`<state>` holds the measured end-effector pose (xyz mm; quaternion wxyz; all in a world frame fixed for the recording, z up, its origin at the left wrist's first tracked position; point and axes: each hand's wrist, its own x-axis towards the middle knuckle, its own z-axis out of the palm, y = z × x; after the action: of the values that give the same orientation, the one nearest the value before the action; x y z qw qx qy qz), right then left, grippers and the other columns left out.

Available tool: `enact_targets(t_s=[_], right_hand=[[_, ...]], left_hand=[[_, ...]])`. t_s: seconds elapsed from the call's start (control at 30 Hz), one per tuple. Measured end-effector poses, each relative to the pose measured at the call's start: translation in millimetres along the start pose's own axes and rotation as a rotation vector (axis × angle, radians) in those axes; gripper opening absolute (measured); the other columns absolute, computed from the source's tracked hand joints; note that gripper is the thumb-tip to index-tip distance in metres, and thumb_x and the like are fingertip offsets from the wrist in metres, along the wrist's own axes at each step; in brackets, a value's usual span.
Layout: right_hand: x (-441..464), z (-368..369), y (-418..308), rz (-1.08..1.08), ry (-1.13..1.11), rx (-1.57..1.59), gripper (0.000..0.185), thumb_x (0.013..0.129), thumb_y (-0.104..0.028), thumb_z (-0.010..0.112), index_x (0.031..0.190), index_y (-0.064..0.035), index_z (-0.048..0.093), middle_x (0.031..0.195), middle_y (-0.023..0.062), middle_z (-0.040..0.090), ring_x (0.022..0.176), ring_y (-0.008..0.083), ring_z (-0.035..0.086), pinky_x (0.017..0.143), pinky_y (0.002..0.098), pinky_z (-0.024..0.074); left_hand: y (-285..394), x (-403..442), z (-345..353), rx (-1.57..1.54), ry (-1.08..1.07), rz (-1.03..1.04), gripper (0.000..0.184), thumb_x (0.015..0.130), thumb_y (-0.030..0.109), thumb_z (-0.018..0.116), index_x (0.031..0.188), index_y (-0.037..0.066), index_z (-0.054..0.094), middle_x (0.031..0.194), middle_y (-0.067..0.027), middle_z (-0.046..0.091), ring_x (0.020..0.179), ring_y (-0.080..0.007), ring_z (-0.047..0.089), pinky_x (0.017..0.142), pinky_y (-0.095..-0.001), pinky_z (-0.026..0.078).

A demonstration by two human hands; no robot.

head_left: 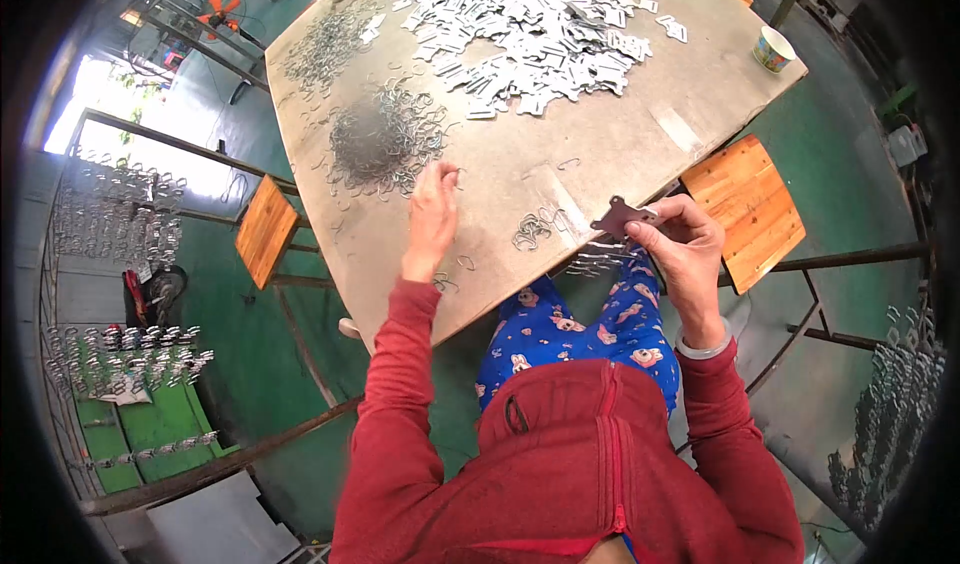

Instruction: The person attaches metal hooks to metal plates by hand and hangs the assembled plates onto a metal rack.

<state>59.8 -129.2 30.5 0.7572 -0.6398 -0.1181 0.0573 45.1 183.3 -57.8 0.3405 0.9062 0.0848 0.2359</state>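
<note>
1 plate (614, 220) clamped in right grip (688, 239); left grip (432, 209) unclear, near bent wires (383, 139); cup (774, 51) print illegible

Right hand (688, 244) holds a dark plate (615, 218) — metal, perhaps.

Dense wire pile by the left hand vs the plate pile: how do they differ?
The wire pile is dark; the plate pile is mostly pale. The wire pile covers less table than the plate pile. The wire pile has thin curved pieces, the plate pile flat ones. Both are jumbled heaps.
</note>
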Motion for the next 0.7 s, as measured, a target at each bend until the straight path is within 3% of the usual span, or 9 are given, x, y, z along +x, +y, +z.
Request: enact_targets(t_s=[0.03, 0.17, 0.27, 0.37, 0.7], right_hand=[[-1.9, -0.8, 1.4, 0.007, 0.005, -0.005, 0.012, 0.074, 0.003, 0.072, 0.08, -0.0002, 0.062, 0.073, 0.0027, 0.064, 0.067, 0.0065, 0.058, 0.061, 0.0192, 0.0456], [-6.1, -2.5, 6.2, 0.026, 0.017, -0.025, 0.013, 0.074, 0.004, 0.071, 0.08, -0.0003, 0.061, 0.073, 0.002, 0.063, 0.067, 0.006, 0.057, 0.06, 0.0187, 0.0447], [-8.4, -5.6, 7.9, 0.031, 0.03, -0.032, 0.012, 0.074, 0.005, 0.071, 0.08, -0.0003, 0.061, 0.074, 0.0019, 0.063, 0.067, 0.0061, 0.057, 0.061, 0.0186, 0.0446], [-9.6, -6.1, 8.7, 0.022, 0.036, 0.003, 0.012, 0.074, 0.005, 0.07, 0.08, -0.0004, 0.061, 0.074, 0.0018, 0.063, 0.067, 0.0061, 0.057, 0.061, 0.0187, 0.0448], [-11.7, -4.9, 12.3, -0.049, 0.084, -0.033, 0.012, 0.074, 0.005, 0.07, 0.08, -0.0004, 0.061, 0.074, 0.0014, 0.063, 0.067, 0.005, 0.056, 0.059, 0.0182, 0.043]], left_hand=[[32.2, -3.5, 0.7, -0.063, 0.04, -0.01, 0.015, 0.092, 0.013, 0.049, 0.094, 0.002, 0.058, 0.078, -0.0121, 0.059, 0.068, -0.022, 0.059, 0.063, -0.0331, 0.046], [112.7, -19.1, 6.4, -0.701, -0.23, -0.222, 0.019, 0.093, 0.016, 0.053, 0.102, 0.0, 0.061, 0.078, -0.0027, 0.061, 0.062, -0.0071, 0.055, 0.057, -0.0233, 0.045], [158.7, -29.0, 1.1, -1.116, -0.353, -0.344, 0.019, 0.091, 0.015, 0.057, 0.098, -0.003, 0.06, 0.086, -0.006, 0.064, 0.066, -0.0092, 0.055, 0.061, -0.0213, 0.045], [171.9, -30.9, 3.0, -1.271, -0.445, -0.364, 0.017, 0.089, 0.013, 0.059, 0.098, -0.001, 0.061, 0.088, -0.0054, 0.064, 0.069, -0.0087, 0.053, 0.064, -0.0211, 0.045], [165.0, -30.6, 22.3, -1.205, -0.41, -0.434, 0.018, 0.089, 0.014, 0.06, 0.1, 0.001, 0.061, 0.095, -0.0043, 0.063, 0.079, -0.0091, 0.055, 0.075, -0.0235, 0.044]])
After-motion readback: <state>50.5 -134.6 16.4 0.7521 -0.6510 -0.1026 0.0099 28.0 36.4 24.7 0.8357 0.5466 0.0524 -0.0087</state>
